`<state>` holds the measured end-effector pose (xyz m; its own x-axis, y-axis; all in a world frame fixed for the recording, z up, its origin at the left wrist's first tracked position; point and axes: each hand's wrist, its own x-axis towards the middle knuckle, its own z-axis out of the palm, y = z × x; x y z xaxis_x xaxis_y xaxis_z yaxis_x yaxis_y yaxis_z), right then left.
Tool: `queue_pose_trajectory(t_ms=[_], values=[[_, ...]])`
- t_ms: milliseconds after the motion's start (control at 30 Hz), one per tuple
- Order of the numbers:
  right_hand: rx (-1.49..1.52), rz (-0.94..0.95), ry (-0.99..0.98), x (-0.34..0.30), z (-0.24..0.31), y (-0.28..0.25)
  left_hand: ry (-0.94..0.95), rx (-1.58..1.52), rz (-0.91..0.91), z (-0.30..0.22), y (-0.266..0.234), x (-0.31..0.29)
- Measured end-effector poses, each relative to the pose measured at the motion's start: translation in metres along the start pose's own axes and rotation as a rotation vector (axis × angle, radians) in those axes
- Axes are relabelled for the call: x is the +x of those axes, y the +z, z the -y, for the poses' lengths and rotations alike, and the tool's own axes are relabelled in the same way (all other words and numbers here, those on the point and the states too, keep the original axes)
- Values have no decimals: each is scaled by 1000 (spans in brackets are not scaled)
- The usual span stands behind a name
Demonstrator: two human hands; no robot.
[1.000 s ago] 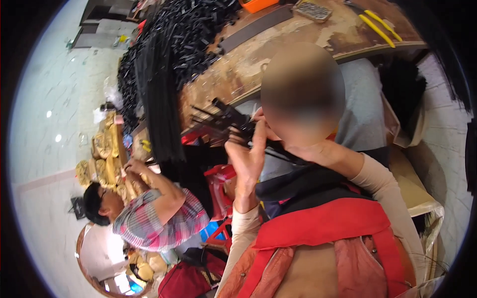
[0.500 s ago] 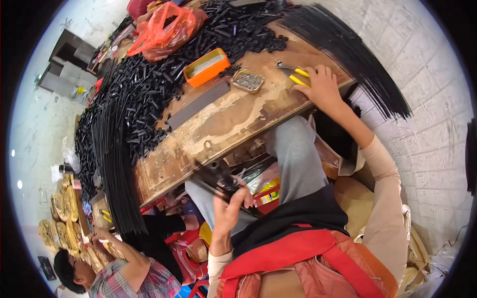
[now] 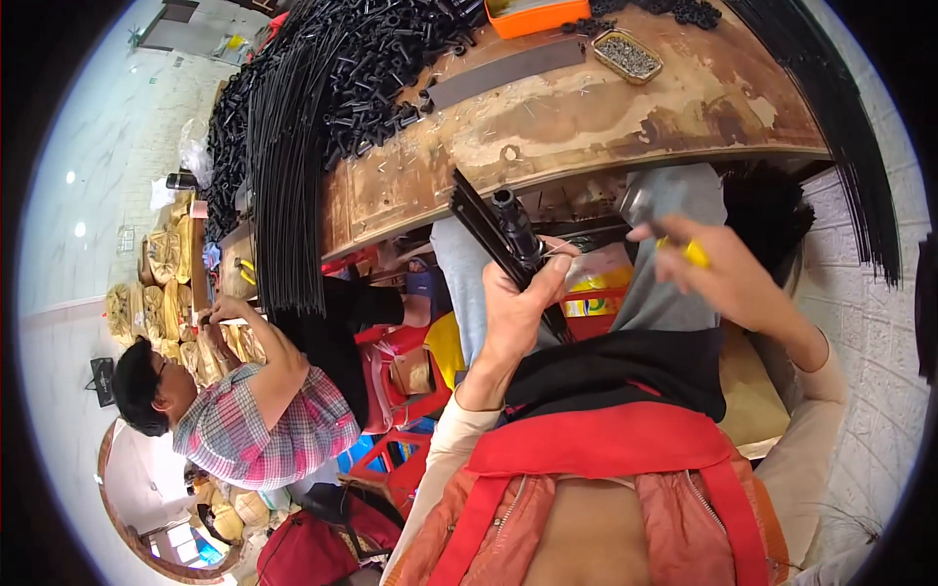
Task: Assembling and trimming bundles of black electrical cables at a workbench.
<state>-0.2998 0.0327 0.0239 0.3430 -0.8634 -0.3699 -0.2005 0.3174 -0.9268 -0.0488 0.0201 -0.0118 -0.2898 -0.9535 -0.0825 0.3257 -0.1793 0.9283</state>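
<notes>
My left hand (image 3: 518, 308) is closed around a bundle of thin black rods (image 3: 479, 217) and a black ribbed tubular fitting (image 3: 515, 227) with an open round end. A fine silvery pin or wire (image 3: 559, 246) sticks out near my left thumb. To the right, above my lap, my right hand (image 3: 728, 273) grips yellow-handled pliers (image 3: 696, 253). Motion smears the tool's head and the fingers. The two hands are apart, both off the near edge of the wooden table.
On the table (image 3: 391, 200) lie a heap of black tubular fittings (image 3: 391, 73), long black rods (image 3: 288, 166), a grey flat strip (image 3: 508, 73), an orange box (image 3: 537, 17) and a dish of small metal pins (image 3: 627, 56). A co-worker (image 3: 259, 410) sits at the left.
My right hand has lifted the pliers off the table and brought them down toward my lap. My left hand has risen with the rods and fitting. The view has shifted left and down.
</notes>
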Motion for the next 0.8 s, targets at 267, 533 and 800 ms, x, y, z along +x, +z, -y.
queue_pose_trajectory(t_ms=[267, 533, 800], values=[[-573, 67, -379, -9, 15, 36, 11, -1, 198, 0, -11, -9], [-810, -41, -494, -6, 15, 44, -37, -12, 279, 1, -25, -5], [53, 531, 359, -12, 41, 37, -21, 44, 385, -10, -15, -5]])
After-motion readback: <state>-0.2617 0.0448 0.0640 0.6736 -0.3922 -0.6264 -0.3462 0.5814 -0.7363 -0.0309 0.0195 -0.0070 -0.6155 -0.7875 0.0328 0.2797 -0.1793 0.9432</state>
